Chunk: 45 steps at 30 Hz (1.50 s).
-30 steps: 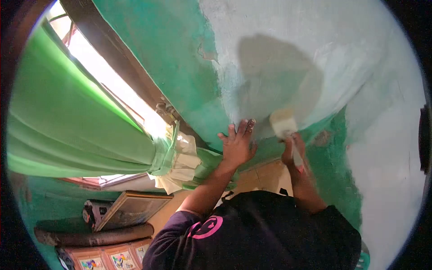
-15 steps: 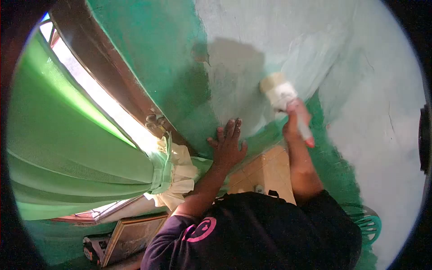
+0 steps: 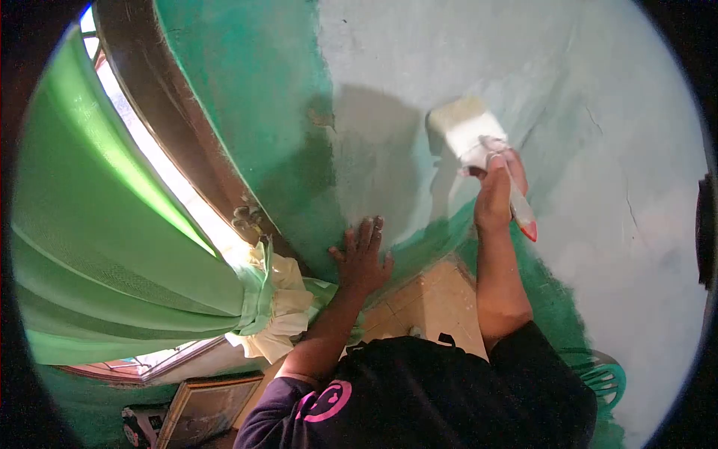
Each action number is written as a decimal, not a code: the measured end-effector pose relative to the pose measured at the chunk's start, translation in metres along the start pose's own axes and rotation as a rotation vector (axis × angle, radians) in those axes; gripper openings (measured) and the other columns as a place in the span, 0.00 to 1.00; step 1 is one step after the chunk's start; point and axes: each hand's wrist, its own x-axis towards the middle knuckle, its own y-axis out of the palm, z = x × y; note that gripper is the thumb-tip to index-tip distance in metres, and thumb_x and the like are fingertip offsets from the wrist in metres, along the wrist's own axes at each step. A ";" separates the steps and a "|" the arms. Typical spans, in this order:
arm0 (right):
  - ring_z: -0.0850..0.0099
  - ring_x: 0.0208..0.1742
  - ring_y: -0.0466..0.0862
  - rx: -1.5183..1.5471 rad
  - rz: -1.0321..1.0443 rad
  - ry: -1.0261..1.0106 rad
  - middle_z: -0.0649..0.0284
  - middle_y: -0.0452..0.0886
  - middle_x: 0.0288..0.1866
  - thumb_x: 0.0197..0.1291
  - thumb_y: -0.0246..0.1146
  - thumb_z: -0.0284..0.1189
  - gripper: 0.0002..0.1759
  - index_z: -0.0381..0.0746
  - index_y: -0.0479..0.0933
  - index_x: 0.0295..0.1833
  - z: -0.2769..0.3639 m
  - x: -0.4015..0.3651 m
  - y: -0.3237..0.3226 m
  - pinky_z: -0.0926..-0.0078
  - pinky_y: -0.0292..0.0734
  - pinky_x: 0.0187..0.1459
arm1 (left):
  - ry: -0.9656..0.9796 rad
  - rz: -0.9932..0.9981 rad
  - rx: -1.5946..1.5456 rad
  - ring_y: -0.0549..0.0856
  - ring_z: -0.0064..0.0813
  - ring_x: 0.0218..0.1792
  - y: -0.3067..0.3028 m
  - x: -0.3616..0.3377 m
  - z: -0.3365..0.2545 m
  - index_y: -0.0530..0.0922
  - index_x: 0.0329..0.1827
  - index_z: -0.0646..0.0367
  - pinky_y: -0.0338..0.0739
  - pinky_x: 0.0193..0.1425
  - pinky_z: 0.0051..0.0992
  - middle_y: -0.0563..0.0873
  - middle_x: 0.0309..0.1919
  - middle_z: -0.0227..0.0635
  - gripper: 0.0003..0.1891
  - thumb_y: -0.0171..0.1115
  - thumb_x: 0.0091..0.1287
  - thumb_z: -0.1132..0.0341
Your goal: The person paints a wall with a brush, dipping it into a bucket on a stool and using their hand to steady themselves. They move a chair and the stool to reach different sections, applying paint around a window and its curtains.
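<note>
My right hand (image 3: 496,187) is wrapped round a wide paintbrush (image 3: 471,133) with a white ferrule, pale bristles and a red-tipped handle. The bristles are at the whitish painted part of the wall (image 3: 389,52), to the upper left of the hand. Lower and to the left, my left hand (image 3: 363,257) lies flat with spread fingers near the border of the pale paint and the green wall (image 3: 247,67). It holds nothing. A strip of green shows between and below the two hands.
At the left, a green curtain (image 3: 112,247) with a cream ruffled tie (image 3: 284,307) hangs by a brown window frame (image 3: 164,97). A framed picture (image 3: 206,411) leans at the lower left. A green plastic chair (image 3: 604,378) stands at the lower right, with floor tiles (image 3: 441,299) below.
The brush and my right hand have shifted slightly up and right across the wall. In the view, my left hand appears a little lower and further left, as the camera has also moved.
</note>
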 end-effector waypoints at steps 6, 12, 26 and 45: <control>0.71 0.37 0.78 -0.189 0.119 0.056 0.58 0.79 0.34 0.64 0.55 0.38 0.17 0.33 0.78 0.41 -0.087 -0.070 -0.004 0.71 0.73 0.39 | -0.041 0.070 -0.057 0.55 0.61 0.68 -0.007 0.007 0.009 0.51 0.76 0.44 0.47 0.59 0.75 0.51 0.75 0.41 0.42 0.53 0.59 0.44; 0.69 0.32 0.78 -0.302 0.403 0.626 0.57 0.78 0.30 0.68 0.52 0.35 0.16 0.32 0.77 0.40 -0.191 -0.113 0.041 0.70 0.74 0.36 | 0.056 -0.239 0.085 0.61 0.45 0.68 0.025 0.053 0.082 0.54 0.75 0.46 0.58 0.60 0.64 0.57 0.73 0.31 0.41 0.56 0.58 0.48; 0.71 0.34 0.79 -0.087 0.216 0.330 0.62 0.79 0.36 0.65 0.56 0.35 0.16 0.32 0.78 0.45 -0.167 -0.075 0.109 0.74 0.75 0.32 | 0.029 0.120 -0.084 0.54 0.44 0.74 0.030 0.070 0.139 0.45 0.77 0.44 0.53 0.66 0.62 0.49 0.76 0.33 0.45 0.57 0.59 0.50; 0.72 0.42 0.80 -0.105 0.196 0.298 0.57 0.80 0.47 0.67 0.53 0.47 0.28 0.31 0.75 0.55 -0.225 -0.104 0.089 0.69 0.78 0.41 | 0.133 -0.460 0.016 0.42 0.65 0.73 0.000 0.072 0.132 0.60 0.71 0.62 0.30 0.64 0.73 0.53 0.71 0.58 0.40 0.55 0.59 0.46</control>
